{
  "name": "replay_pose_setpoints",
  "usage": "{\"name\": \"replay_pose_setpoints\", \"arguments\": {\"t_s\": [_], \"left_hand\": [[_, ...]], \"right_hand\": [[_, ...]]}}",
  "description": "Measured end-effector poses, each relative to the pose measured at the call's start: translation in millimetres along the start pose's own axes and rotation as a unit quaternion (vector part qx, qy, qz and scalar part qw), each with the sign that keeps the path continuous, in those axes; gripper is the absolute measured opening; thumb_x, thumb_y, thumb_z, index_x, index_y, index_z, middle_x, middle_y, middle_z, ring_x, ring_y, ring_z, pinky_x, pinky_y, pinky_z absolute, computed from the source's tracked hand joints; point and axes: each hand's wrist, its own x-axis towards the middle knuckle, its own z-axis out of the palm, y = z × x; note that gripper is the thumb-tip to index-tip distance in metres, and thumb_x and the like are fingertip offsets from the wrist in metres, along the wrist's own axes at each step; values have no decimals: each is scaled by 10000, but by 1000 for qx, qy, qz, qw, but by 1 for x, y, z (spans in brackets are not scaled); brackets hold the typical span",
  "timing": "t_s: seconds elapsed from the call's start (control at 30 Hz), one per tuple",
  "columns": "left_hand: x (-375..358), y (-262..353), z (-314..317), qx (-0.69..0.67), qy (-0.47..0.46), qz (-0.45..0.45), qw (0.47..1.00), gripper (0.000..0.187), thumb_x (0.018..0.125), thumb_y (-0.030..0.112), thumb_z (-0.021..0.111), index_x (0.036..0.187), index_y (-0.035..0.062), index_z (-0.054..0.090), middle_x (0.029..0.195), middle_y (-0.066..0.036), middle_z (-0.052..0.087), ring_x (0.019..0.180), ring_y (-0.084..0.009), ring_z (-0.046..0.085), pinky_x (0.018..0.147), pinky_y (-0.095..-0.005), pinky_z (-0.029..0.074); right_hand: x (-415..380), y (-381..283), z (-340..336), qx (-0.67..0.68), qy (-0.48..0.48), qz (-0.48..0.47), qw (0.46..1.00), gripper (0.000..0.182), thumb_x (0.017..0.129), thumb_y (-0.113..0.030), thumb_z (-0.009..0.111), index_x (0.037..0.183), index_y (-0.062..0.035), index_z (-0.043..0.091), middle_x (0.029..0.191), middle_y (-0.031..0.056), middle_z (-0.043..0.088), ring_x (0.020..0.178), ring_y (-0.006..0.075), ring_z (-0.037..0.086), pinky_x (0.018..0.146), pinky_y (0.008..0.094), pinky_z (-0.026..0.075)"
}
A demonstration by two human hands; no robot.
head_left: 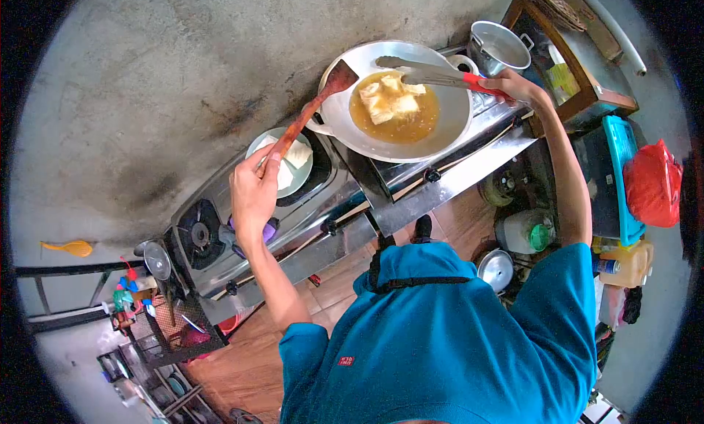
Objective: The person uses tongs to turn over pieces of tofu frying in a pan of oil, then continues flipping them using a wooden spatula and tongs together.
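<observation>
My left hand is closed round the handle of a wooden spatula, whose dark blade reaches the left rim of a large wok. In my right hand are red-handled metal tongs, their long arms stretching over the wok from the right. Pale, blocky pieces that look like tofu lie clustered in bubbling brownish oil. Below the spatula handle, a plate holds more white pieces.
The steel stove runs along the wall, with a bare burner at its left end. A metal pot stands right of the wok, near a wooden cabinet. A red plastic bag lies on a turquoise-lidded box.
</observation>
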Motion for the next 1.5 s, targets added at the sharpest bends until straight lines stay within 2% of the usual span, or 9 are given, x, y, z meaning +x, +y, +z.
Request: {"name": "replay_pose_setpoints", "arguments": {"t_s": [0.17,0.23,0.4,0.63,0.93,1.03,1.1,1.2,1.5], "left_hand": [[-1,1,-3,32,-11,-6,999,291,903,195,592,1088,-24,643,740,-126,645,677,-118,560,652,-306,473],[1,0,-2,32,-12,-6,999,295,904,201,593,1090,-21,644,744,-125,647,678,-122,561,657,-308,473],[5,-3,-1,1,-1,-16,1000,288,905,188,592,1103,-14,644,743,-98,637,692,-97,543,654,-293,465],[0,4,-3,9,-15,-8,1000,281,903,175,589,1108,-11,643,736,-105,634,689,-96,547,648,-294,468],[-4,-7,-6,23,-6,-16,1000,289,903,185,593,1100,-20,642,746,-149,649,695,-114,582,651,-309,481],[-3,-15,-4,-37,7,25,999,298,908,188,591,1104,-32,637,774,-144,662,715,-111,585,661,-303,482],[-6,-7,-6,-16,2,-7,1000,310,912,191,590,1112,-41,630,800,-141,671,732,-109,587,676,-297,482],[-6,-5,-6,-9,4,-10,1000,318,910,196,594,1121,-40,626,814,-147,675,746,-107,592,688,-293,482],[-9,-3,-10,9,4,-4,1000,316,913,203,592,1124,-28,634,788,-97,660,717,-93,556,663,-282,470]], "right_hand": [[-7,7,3,7,30,37,999,447,859,-439,623,651,-48,559,525,-20,462,387,79,404,346,246,284],[-6,12,4,17,29,13,999,565,826,-550,619,572,-51,549,474,-1,460,367,106,441,344,272,306],[1,1,9,2,36,5,999,579,817,-564,616,559,-50,548,476,6,464,381,116,453,358,279,323],[1,-35,24,-23,-12,-5,1000,552,850,-529,614,649,-16,579,501,-4,461,393,95,446,340,257,318],[-7,-39,24,-26,17,7,999,536,857,-533,602,690,-24,591,521,0,476,399,100,467,340,258,344],[-13,-37,28,-7,-5,4,1000,531,835,-512,632,777,16,648,556,32,498,435,128,493,360,273,360],[-23,-47,33,10,-29,17,999,510,836,-494,642,799,15,650,568,27,495,425,118,479,351,261,352],[-22,-49,44,-14,-11,22,1000,539,836,-547,627,745,-16,651,527,-18,461,414,74,426,358,252,307],[13,-46,47,-31,-45,-14,998,576,813,-583,628,735,-13,653,543,6,489,428,103,466,363,261,338]]}}
